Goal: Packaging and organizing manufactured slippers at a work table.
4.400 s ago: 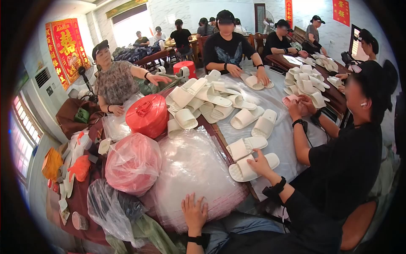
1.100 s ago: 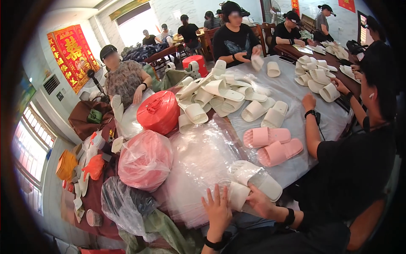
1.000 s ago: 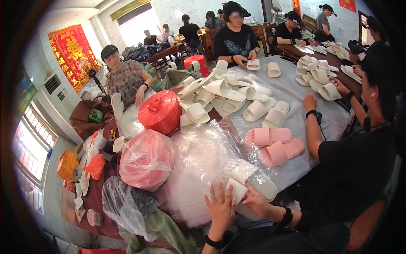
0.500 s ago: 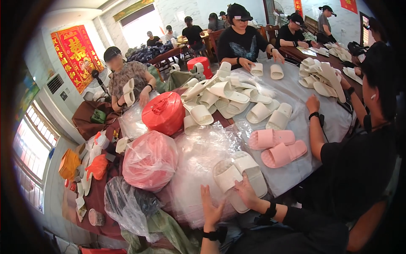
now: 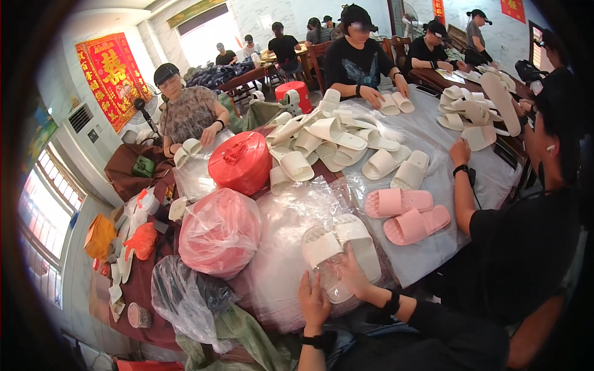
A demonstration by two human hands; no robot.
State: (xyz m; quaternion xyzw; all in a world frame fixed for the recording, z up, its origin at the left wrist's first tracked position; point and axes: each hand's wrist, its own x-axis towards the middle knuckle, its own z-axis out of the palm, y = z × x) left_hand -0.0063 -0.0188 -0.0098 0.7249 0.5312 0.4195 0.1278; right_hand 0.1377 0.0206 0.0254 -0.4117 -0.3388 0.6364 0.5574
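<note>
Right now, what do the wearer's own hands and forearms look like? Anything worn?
Both are bare, no gloves. The left hand has a black watch-like band at the wrist. The right hand has a black wristband. Dark sleeves begin past the wrists. No rings can be made out.

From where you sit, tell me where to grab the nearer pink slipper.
Take the nearer pink slipper by its wide strap, probably coming from above on the near side. It lies flat, sole down, beside its twin, and the strap arches up off the footbed, leaving room for fingers beneath.

White slippers (image 5: pixel 340 247) (paired), clear bags (image 5: pixel 284 229), both hands touching
</note>
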